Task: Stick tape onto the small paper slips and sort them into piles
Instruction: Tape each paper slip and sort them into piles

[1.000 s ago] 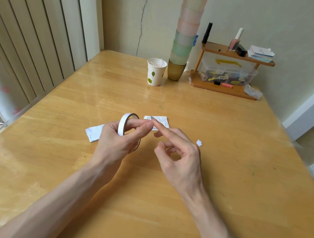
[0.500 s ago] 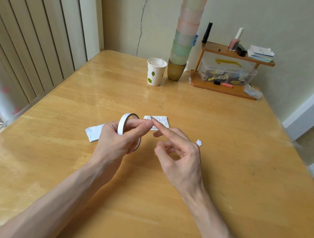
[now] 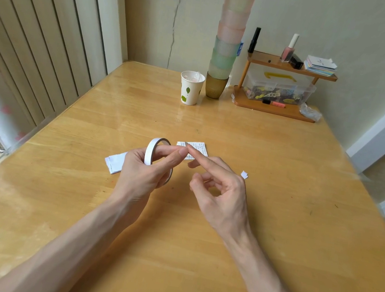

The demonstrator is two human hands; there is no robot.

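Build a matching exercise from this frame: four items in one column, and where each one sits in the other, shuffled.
Items
1. tape roll
2. printed slip
3. small white scrap
4. paper cup

Places
A. at the far end of the table, beside the amber cup
B. gripped in the left hand
C. on the table to the right of the right hand
D. flat on the table just beyond both hands' fingertips

Pairs: 1-B, 2-D, 3-C, 4-A
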